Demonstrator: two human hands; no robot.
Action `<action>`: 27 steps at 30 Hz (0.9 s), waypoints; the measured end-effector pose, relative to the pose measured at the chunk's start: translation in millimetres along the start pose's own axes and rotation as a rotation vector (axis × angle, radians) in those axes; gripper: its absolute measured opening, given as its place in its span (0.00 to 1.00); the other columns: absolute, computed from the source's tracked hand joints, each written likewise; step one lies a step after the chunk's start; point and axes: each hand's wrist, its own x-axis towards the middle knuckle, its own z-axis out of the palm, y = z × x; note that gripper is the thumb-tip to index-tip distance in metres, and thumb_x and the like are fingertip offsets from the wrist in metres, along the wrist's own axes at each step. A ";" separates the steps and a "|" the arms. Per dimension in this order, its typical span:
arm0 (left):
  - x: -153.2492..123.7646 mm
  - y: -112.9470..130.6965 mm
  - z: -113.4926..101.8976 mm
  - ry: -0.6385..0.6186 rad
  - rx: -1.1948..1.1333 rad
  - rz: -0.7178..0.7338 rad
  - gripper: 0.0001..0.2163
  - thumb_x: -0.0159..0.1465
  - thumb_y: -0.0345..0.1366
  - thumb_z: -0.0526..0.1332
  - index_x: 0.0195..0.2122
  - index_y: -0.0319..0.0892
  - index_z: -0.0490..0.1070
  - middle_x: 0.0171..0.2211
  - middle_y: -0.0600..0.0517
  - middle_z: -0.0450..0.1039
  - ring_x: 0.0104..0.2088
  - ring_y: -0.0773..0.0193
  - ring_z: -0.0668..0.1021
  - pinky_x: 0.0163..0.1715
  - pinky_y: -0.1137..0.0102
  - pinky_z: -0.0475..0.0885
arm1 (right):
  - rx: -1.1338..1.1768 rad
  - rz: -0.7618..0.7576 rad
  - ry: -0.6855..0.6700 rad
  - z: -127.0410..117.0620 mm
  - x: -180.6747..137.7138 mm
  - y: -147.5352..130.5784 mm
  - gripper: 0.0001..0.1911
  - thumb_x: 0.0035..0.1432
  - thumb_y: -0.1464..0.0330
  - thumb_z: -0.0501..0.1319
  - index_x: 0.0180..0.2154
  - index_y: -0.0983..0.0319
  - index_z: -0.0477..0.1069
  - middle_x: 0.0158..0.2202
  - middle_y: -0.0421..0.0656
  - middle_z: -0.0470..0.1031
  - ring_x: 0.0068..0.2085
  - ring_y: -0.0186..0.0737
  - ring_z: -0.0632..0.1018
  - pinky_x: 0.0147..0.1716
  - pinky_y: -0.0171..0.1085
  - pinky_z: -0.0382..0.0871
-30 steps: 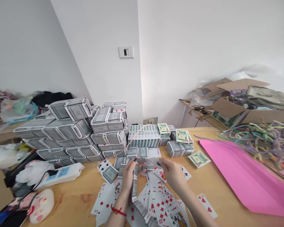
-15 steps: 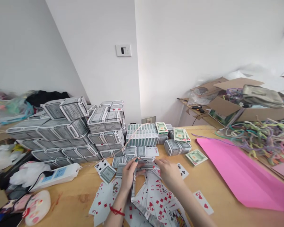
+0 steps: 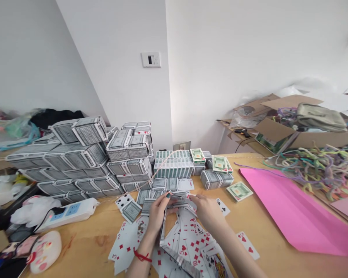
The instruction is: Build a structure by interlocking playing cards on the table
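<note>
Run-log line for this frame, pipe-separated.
left hand: holding folded-card strip | right hand: pinching card | below: loose playing cards | beyond: stacked card blocks

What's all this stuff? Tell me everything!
table: one, brown, underneath
card blocks: many, grey, left and centre
loose cards: many, white or grey, front
folded strip: one, grey, front
striped block: one, green-white, centre
card packs: at least three, green, right
sheet: one, pink, right
tangled cords: many, multicoloured, right
cardboard: some, brown, back right
pouch: one, olive, back right
power strip: one, white, left
plastic bags: several, mostly white, left
spotted round thing: one, white, left
wall plate: one, white, top
bracelet: one, red, front
left hand: one, bare, on the strip
right hand: one, bare, on the strip
</note>
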 end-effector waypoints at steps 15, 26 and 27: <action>-1.9 -1.9 -1.2 -0.063 0.092 0.018 0.16 0.47 0.42 0.65 0.34 0.37 0.75 0.34 0.45 0.77 0.39 0.50 0.77 0.31 0.62 0.76 | -0.056 0.030 -0.065 -5.1 -1.1 1.5 0.21 0.49 0.81 0.49 0.41 0.59 0.70 0.33 0.45 0.75 0.34 0.40 0.75 0.25 0.32 0.53; -6.0 -2.1 2.8 -0.101 0.155 0.037 0.14 0.49 0.42 0.64 0.34 0.39 0.75 0.37 0.45 0.77 0.40 0.51 0.77 0.34 0.62 0.75 | -0.095 0.054 -0.060 -3.2 -3.5 -3.0 0.16 0.49 0.81 0.50 0.34 0.62 0.72 0.30 0.48 0.75 0.32 0.42 0.76 0.24 0.33 0.54; -6.7 -2.7 3.2 -0.110 0.168 0.041 0.14 0.50 0.42 0.64 0.35 0.39 0.75 0.37 0.45 0.77 0.40 0.51 0.76 0.34 0.62 0.75 | -0.095 0.050 -0.061 -2.5 -3.4 -3.7 0.16 0.49 0.81 0.50 0.34 0.62 0.72 0.31 0.48 0.75 0.32 0.43 0.76 0.24 0.33 0.54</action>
